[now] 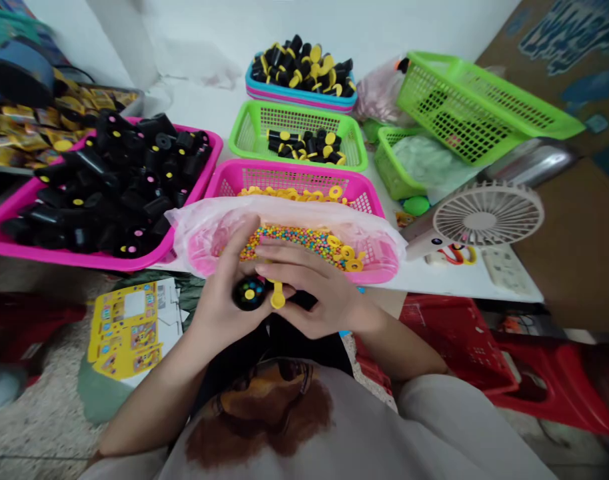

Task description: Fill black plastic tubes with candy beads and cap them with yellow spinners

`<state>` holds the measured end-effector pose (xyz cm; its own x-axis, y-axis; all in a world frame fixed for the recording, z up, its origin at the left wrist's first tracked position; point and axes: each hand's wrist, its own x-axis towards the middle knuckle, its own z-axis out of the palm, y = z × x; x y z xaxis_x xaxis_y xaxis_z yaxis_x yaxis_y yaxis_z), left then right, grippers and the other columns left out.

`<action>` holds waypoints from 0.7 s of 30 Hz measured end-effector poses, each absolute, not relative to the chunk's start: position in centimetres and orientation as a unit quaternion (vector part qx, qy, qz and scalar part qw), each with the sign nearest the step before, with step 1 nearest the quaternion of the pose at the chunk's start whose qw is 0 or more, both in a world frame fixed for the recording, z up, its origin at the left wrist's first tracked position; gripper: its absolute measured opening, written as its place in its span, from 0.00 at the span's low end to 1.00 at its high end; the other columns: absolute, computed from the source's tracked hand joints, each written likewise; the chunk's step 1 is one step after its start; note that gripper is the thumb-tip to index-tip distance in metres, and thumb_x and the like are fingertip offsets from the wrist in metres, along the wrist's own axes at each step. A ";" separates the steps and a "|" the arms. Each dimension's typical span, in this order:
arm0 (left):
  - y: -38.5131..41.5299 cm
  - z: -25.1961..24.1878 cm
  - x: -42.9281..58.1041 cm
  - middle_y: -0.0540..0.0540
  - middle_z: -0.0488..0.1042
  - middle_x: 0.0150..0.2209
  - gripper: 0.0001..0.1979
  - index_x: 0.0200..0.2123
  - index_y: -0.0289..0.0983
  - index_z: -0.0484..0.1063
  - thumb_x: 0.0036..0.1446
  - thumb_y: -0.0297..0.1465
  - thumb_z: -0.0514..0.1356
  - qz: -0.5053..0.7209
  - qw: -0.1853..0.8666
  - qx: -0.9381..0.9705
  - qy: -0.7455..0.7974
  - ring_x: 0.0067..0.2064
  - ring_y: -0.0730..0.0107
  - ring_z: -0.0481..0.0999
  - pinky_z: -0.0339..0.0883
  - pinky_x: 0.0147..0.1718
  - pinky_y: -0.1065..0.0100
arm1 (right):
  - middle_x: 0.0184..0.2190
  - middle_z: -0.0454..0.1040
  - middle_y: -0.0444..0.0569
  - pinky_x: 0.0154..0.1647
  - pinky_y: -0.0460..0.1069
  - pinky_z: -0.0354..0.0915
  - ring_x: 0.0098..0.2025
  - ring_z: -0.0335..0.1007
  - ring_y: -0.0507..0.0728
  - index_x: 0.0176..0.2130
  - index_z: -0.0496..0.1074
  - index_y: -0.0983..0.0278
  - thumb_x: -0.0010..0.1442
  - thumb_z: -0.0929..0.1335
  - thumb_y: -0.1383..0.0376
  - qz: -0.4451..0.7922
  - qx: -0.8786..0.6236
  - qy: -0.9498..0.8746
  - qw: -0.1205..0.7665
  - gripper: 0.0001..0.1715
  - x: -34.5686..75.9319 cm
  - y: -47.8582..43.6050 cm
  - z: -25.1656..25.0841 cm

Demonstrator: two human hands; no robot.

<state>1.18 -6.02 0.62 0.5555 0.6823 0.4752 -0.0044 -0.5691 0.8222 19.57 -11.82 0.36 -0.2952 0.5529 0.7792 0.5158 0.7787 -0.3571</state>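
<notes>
My left hand point(215, 308) is wrapped round a black cylindrical container point(243, 297), its open mouth facing me. Small coloured beads and a yellow round piece show inside that mouth. Close beside it, my right hand point(327, 293) pinches a small yellow plastic part point(278, 297) with a round end. Both hands are over the near edge of a pink basket point(384, 267) lined with clear plastic. Many multicoloured beads point(299, 237) lie in that basket, with several yellow ring-shaped parts point(347, 252) at its right side.
Left stands a pink tray point(204, 150) heaped with black containers. Behind the beads are another pink basket point(369, 190) of yellow parts, a green basket point(239, 133) and a blue tray point(252, 83) with black-and-yellow pieces. A handheld fan point(484, 217) is at right.
</notes>
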 end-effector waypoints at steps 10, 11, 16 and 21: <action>-6.7 0.1 1.8 0.45 0.85 0.51 0.47 0.75 0.52 0.48 0.61 0.31 0.70 0.407 0.365 0.816 0.189 0.51 0.59 0.86 0.80 0.52 0.55 | 0.53 0.81 0.55 0.51 0.55 0.80 0.52 0.80 0.58 0.59 0.75 0.59 0.66 0.74 0.49 0.240 -0.433 -0.641 0.586 0.28 20.9 -13.3 0.1; -6.7 0.1 1.9 0.46 0.85 0.50 0.47 0.75 0.53 0.48 0.61 0.30 0.70 0.414 0.356 0.816 0.191 0.53 0.58 0.85 0.78 0.55 0.52 | 0.50 0.82 0.55 0.46 0.53 0.81 0.48 0.82 0.58 0.59 0.75 0.60 0.64 0.74 0.45 0.342 -0.444 -0.603 0.568 0.32 20.9 -13.1 0.4; -6.0 0.2 1.5 0.46 0.86 0.45 0.49 0.74 0.51 0.50 0.57 0.32 0.74 0.440 0.334 0.802 0.225 0.59 0.56 0.80 0.73 0.62 0.48 | 0.35 0.83 0.51 0.37 0.48 0.79 0.34 0.81 0.54 0.41 0.80 0.66 0.62 0.74 0.42 0.665 -0.387 -0.461 0.443 0.29 20.2 -11.3 2.2; -4.8 0.6 0.4 0.46 0.86 0.46 0.48 0.74 0.49 0.54 0.55 0.36 0.74 0.436 0.333 0.794 0.263 0.58 0.55 0.82 0.77 0.59 0.52 | 0.33 0.83 0.48 0.39 0.49 0.80 0.33 0.80 0.53 0.38 0.80 0.63 0.63 0.75 0.45 0.655 -0.394 -0.486 0.423 0.23 19.2 -9.5 2.9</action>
